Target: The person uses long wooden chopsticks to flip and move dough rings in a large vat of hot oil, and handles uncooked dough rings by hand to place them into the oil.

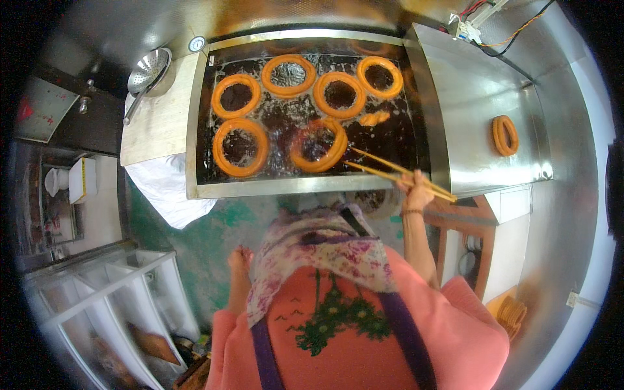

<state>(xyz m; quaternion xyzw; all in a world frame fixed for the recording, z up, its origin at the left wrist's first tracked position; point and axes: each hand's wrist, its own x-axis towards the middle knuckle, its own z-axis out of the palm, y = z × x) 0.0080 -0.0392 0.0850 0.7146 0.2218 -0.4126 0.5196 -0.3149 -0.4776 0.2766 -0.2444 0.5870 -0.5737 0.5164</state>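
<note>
My right hand [417,190] grips a pair of long wooden chopsticks [385,173]. Their tips reach over a rectangular metal fryer [292,186] of dark oil, beside the nearest fried dough ring [336,151], whose left part is blurred. Whether the tips touch that ring I cannot tell. Several other golden dough rings [240,147] float around it, and a short twisted dough piece [374,118] lies in the oil at right. My left hand [240,258] hangs low beside the floral apron [321,253], its fingers curled; whether anything is in it is unclear.
A perforated metal strainer [150,73] rests on a pale board [158,122] left of the fryer, above a hanging white cloth [170,190]. On the right-hand metal counter [477,102] are dough rings [505,135]. A dial thermometer [197,44] stands at the back-left corner. Wires [507,46] hang at upper right.
</note>
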